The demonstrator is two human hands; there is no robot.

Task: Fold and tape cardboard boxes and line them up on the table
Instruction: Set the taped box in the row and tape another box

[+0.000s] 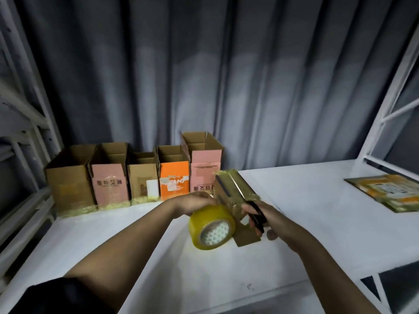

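Nearest, the left hand (pixel 199 203) grips the tape roll (pixel 212 225) at centre frame. The right hand (pixel 264 219) fingers clasp black scissors (pixel 257 217) beside the light, stiff cardboard box (pixel 233 189); take it by its edges.

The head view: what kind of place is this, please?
Probably a small packing or storeroom corner: a row of open cardboard boxes on a white table, white metal shelving, and a tape roll in hand.

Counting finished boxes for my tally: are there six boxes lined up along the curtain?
No, the row of boxes by the curtain holds five; a sixth box is in hand being taped.
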